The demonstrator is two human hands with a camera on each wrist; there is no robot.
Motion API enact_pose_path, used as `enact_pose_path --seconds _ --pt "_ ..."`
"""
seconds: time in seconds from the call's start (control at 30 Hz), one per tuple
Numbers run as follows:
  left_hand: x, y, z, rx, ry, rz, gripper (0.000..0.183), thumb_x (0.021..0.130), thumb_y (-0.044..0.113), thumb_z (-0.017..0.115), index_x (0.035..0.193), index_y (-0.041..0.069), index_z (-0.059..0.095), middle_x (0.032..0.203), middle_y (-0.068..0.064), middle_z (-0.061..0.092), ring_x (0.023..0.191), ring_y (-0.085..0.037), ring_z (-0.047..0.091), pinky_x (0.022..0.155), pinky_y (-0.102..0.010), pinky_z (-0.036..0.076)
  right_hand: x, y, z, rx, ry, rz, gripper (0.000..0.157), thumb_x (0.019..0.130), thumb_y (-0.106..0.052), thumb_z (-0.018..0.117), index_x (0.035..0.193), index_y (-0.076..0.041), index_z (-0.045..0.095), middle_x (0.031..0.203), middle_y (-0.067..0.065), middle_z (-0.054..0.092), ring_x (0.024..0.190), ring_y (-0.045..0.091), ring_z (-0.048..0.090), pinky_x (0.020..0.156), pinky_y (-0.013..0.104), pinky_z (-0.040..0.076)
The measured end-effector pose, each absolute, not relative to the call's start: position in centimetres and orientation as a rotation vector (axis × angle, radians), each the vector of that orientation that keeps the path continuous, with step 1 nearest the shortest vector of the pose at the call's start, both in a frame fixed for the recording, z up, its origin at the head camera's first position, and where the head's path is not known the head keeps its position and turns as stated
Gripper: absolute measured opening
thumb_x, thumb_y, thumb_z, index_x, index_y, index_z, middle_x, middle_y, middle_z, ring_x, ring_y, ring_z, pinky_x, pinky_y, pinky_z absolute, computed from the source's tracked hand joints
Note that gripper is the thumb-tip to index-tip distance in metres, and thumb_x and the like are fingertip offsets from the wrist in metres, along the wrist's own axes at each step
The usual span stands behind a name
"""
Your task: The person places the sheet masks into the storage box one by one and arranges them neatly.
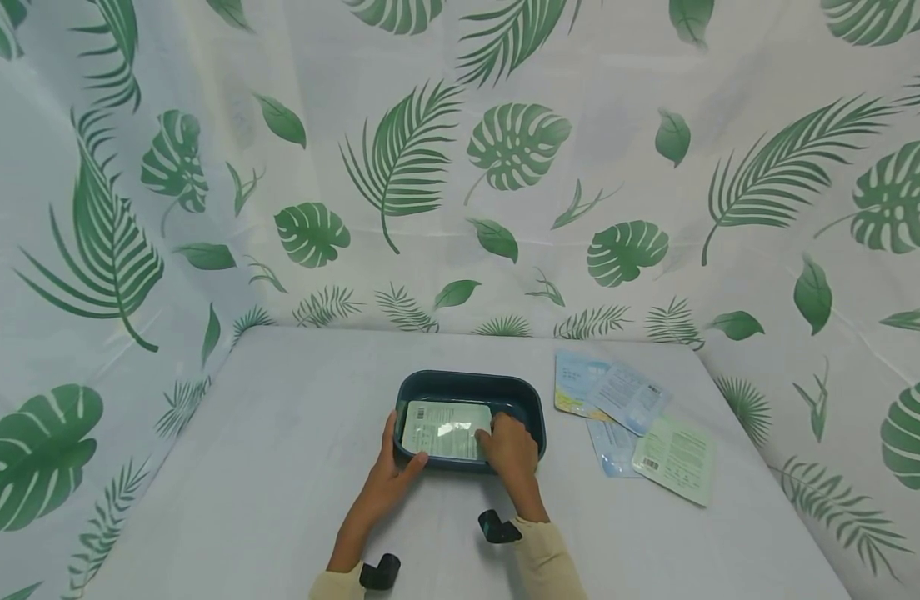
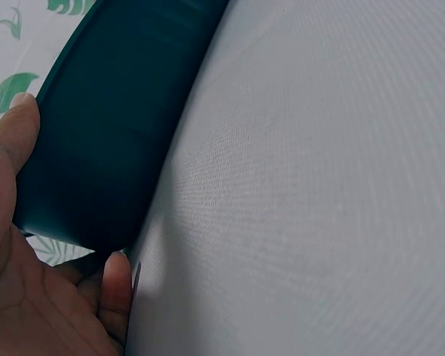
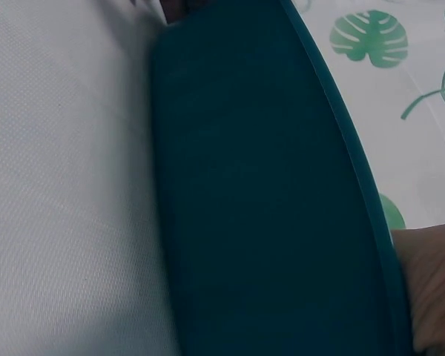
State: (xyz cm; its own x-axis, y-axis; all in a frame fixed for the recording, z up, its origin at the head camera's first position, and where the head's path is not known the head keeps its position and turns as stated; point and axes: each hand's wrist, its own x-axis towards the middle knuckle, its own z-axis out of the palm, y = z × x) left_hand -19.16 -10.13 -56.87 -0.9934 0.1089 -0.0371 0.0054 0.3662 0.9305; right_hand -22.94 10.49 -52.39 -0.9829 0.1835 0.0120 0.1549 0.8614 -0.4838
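A dark teal rectangular bin (image 1: 467, 383) stands on the white table. My left hand (image 1: 387, 483) grips its near left corner, the thumb on the front rim and the fingers along the left side. The left wrist view shows the thumb against the bin wall (image 2: 111, 126). Inside the bin lies a flat light-green packet (image 1: 441, 429) with printed text and a barcode, like a sheet-mask packet. My right hand (image 1: 511, 450) reaches over the front rim and pinches the packet's right edge; its fingertips are partly hidden. In the right wrist view, the bin's outer wall (image 3: 267, 178) hides most of that hand.
Right of the bin, several packets overlap on the table: a blue-and-yellow one (image 1: 576, 383), a pale blue one (image 1: 628, 396), another blue one (image 1: 612, 450) partly covered, and a light-green one (image 1: 677, 458). A leaf-patterned curtain (image 1: 520, 192) encloses the table's back and sides.
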Motion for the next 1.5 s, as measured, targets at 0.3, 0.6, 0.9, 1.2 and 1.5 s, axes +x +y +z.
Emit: enact_pose_path --seconds 0.3,0.6,0.9,1.2,1.5 --pt "-19.17 -10.04 -56.88 0.084 2.525 1.701 0.089 0.096 0.038 0.061 0.158 0.018 0.001 0.165 -0.017 0.008 0.150 -0.042 0.013 0.116 -0.064 0.019 -22.83 10.40 -52.35 -0.308 -2.985 0.757 0.030 0.089 -0.022 0.071 0.065 -0.007 0.060 0.053 0.002 0.047 0.048 0.016 0.046 0.043 0.028 0.030" --pt "-19.06 -9.89 -56.79 0.062 2.510 1.715 0.089 0.096 0.038 0.061 0.158 0.019 0.000 0.165 -0.016 0.008 0.150 -0.041 0.014 0.116 -0.063 0.019 -22.87 10.36 -52.29 -0.310 -3.000 0.745 0.025 0.090 -0.022 0.069 0.073 -0.004 0.067 0.057 0.003 0.054 0.051 0.017 0.049 0.045 0.028 0.032" --pt "-19.21 -10.04 -56.95 0.067 2.499 1.733 0.089 0.096 0.039 0.061 0.158 0.019 0.001 0.165 -0.014 0.007 0.150 -0.040 0.013 0.116 -0.063 0.019 -22.71 10.24 -52.04 -0.267 -2.990 0.701 0.024 0.093 -0.023 0.066 0.085 -0.002 0.072 0.059 0.002 0.055 0.053 0.017 0.049 0.047 0.028 0.033" --pt "-19.11 -10.04 -56.98 0.063 2.495 1.726 0.090 0.095 0.039 0.062 0.158 0.020 0.000 0.165 -0.014 0.007 0.150 -0.040 0.014 0.116 -0.064 0.020 -22.71 10.19 -52.72 -0.251 -2.968 0.668 0.025 0.094 -0.024 0.064 0.088 -0.001 0.071 0.059 0.004 0.054 0.052 0.016 0.048 0.047 0.028 0.033" --pt "-18.95 -10.02 -56.80 0.085 2.502 1.731 0.089 0.096 0.036 0.061 0.158 0.018 0.000 0.165 -0.016 0.007 0.150 -0.042 0.013 0.115 -0.065 0.020 -22.62 10.26 -52.86 -0.261 -2.887 0.691 0.025 0.095 -0.022 0.063 0.089 0.002 0.068 0.064 0.009 0.061 0.052 0.017 0.053 0.046 0.030 0.040"
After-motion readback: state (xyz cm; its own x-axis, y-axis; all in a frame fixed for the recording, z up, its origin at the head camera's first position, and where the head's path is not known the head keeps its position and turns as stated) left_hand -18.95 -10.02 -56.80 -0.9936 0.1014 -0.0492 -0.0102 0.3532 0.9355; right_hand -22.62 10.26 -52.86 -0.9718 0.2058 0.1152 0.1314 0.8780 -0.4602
